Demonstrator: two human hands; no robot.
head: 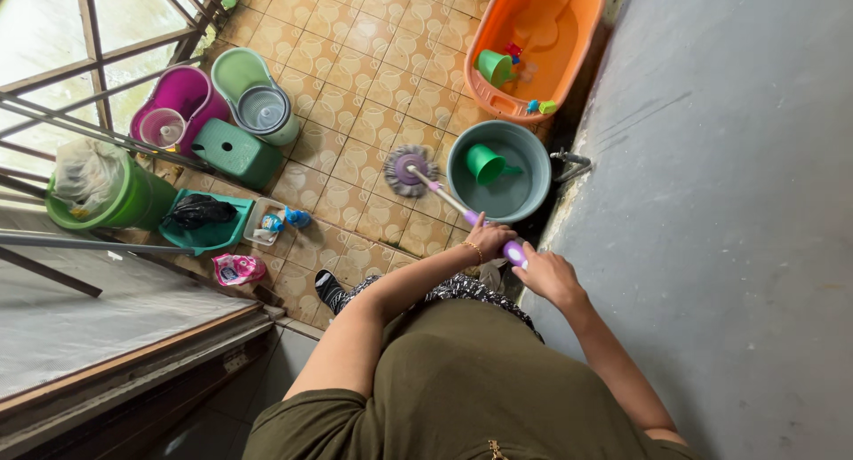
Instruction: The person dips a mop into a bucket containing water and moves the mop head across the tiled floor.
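Hidden and cut-off parts, tiled wash area

Mop handle (462, 210) passed under both hands, its upper end hidden inside the right hand (549, 276). Orange tub (569, 34) ran off the top edge. Small toys (540, 107) in it were too small to identify. Black bag's (197, 210) contents stayed unseen.

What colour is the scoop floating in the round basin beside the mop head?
Green scoop, in the grey-green basin; the head view shows it best.
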